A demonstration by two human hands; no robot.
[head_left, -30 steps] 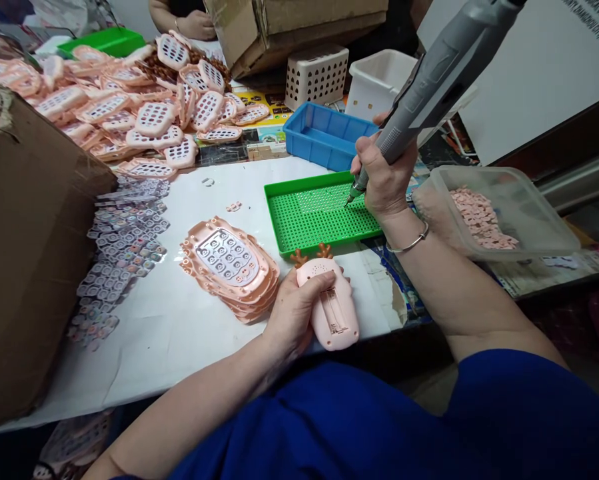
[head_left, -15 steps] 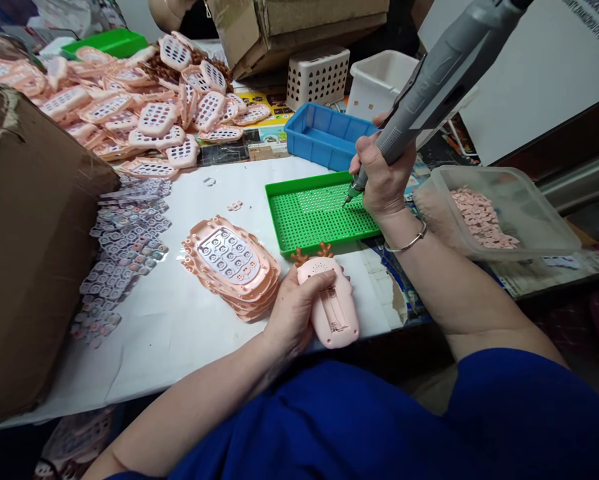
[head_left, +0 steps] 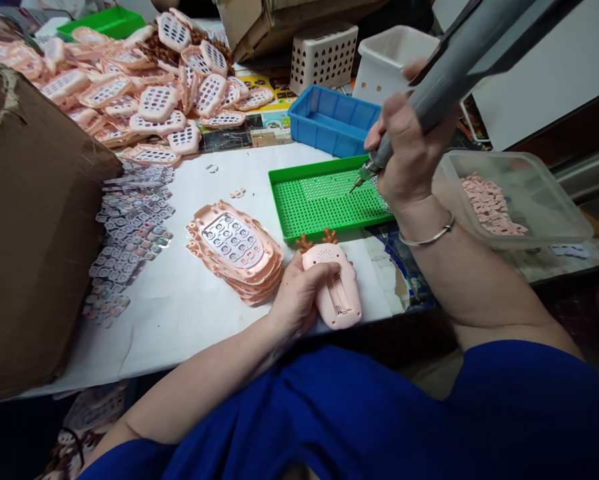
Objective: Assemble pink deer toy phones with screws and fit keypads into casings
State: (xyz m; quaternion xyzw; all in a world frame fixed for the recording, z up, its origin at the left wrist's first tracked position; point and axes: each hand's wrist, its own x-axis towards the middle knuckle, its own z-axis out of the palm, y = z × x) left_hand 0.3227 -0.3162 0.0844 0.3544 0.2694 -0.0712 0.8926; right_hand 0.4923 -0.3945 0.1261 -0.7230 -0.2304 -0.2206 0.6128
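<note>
My left hand (head_left: 299, 293) is closed round a pink toy phone (head_left: 343, 293) with brown antlers, its back with an open battery slot facing up and the thumb lying across it. My right hand (head_left: 414, 153) grips a grey electric screwdriver (head_left: 459, 67), slanted, with its bit pointing down over a green perforated tray (head_left: 309, 213). Small shiny screws appear to stand in many of the tray's holes. Left of the toy phone lies a stack of pink phone front shells (head_left: 239, 257) with keypads fitted in the top one.
A cardboard box (head_left: 34, 233) stands at the left beside rows of small keypads (head_left: 134, 227). Behind them is a heap of pink shells (head_left: 154, 103). A blue bin (head_left: 329, 120), a white basket (head_left: 324, 57) and a clear tub (head_left: 544, 200) of small pink parts stand further right.
The screwdriver and my right hand have shifted slightly right, with the bit still over the green tray. My left hand keeps its hold on the toy phone. The whole view has shifted a little.
</note>
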